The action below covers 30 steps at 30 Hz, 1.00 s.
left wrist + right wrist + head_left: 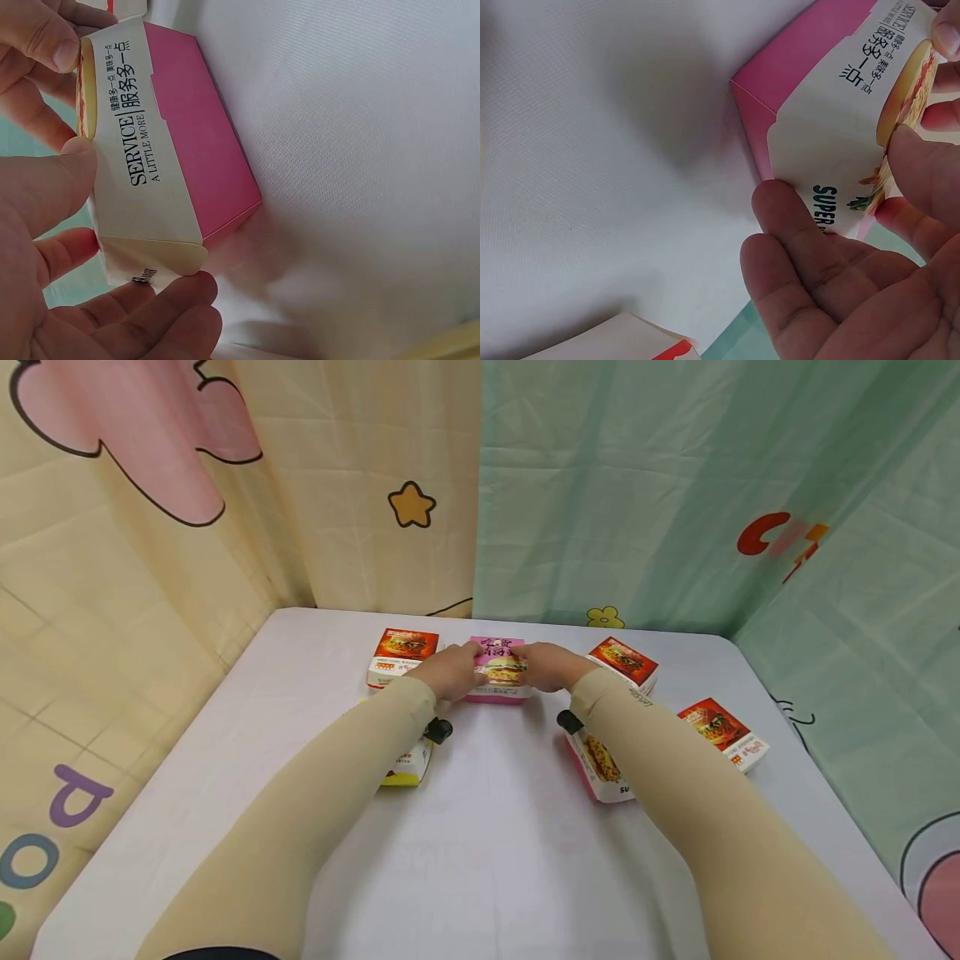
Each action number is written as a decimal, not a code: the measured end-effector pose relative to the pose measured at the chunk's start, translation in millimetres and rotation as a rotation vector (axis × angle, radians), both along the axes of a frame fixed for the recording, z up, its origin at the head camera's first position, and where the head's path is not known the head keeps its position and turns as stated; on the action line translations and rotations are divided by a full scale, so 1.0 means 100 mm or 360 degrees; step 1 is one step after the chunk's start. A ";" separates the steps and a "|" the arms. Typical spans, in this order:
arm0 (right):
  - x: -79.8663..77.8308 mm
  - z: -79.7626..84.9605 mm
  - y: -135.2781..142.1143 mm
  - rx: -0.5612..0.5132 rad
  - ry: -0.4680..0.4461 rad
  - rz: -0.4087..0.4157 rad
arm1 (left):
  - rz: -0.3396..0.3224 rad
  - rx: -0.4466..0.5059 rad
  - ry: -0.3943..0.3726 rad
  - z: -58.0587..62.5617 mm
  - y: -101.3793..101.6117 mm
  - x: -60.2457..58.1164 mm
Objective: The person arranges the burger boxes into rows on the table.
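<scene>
Across the table (pixel 487 843), left hand (pixel 452 671) and right hand (pixel 550 667)—at arm's length—grip a pink box (pixel 499 672).

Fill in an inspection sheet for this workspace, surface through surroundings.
Surface: white tabletop, smooth-looking in the head view.
Job's things: pink box with a burger picture, between the two hands.
Clutter: red-topped boxes at rear left, rear right and far right; yellow-edged box partly hidden by the left sleeve; pink-edged box partly hidden by the right sleeve.
Hands: left hand and right hand grip opposite ends of the pink box.
Cables: nothing seen.
Surroundings: beige curtain and green curtain, both with cartoon prints.
</scene>
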State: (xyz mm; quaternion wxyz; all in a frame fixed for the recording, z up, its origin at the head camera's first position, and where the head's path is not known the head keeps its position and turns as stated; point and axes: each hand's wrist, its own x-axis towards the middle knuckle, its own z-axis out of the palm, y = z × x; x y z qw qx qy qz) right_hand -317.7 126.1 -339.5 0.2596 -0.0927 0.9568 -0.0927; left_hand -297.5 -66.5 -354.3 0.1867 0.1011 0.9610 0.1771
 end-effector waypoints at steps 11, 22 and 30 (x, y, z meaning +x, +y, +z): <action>0.00 -0.01 0.02 -0.0032 -0.0015 0.0000 | 0.0018 0.0026 -0.0010 0.02 0.00 0.01; -0.01 -0.03 0.03 -0.0027 -0.0012 0.0020 | 0.0036 0.0029 -0.0019 0.04 -0.01 0.03; 0.03 0.00 0.04 -0.0024 0.0006 0.0058 | 0.0015 -0.0009 0.0026 0.07 -0.01 0.06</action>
